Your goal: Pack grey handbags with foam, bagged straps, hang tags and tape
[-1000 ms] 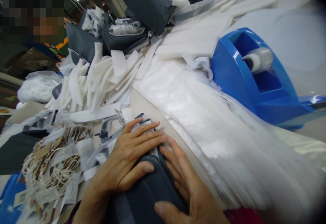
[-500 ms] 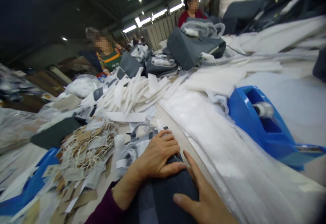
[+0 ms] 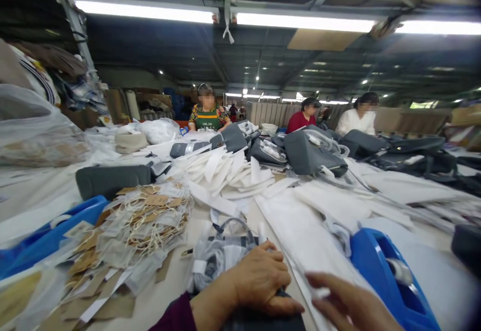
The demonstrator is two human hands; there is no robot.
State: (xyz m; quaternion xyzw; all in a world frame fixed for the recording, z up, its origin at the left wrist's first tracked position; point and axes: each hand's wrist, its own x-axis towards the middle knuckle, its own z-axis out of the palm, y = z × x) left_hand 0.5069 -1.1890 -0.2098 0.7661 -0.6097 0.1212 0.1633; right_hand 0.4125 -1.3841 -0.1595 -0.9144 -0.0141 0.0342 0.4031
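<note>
A dark grey handbag (image 3: 265, 320) lies in front of me at the bottom of the view, its lower part cut off. On its far end are a looped handle and grey straps in clear plastic wrap (image 3: 210, 266). My left hand (image 3: 263, 278), in a purple sleeve, is closed over the bag, fingers curled over its top and thumb pointing right. My right hand (image 3: 345, 298) is apart from the bag, fingers spread and slightly blurred, at the near edge of the white foam sheets (image 3: 300, 225). I cannot tell whether it touches them.
Tags with cords (image 3: 146, 220) are heaped at left, beside a blue tape dispenser (image 3: 75, 220). Another blue tape dispenser (image 3: 376, 266) stands at right. Cut white foam strips (image 3: 225, 170) and grey bags (image 3: 311, 153) lie farther back. Three people (image 3: 206, 113) are across the table.
My head has tilted up and levelled, showing the lamps. My right hand has left the bag's side and moved right to the foam sheets. The left hand stays on the bag.
</note>
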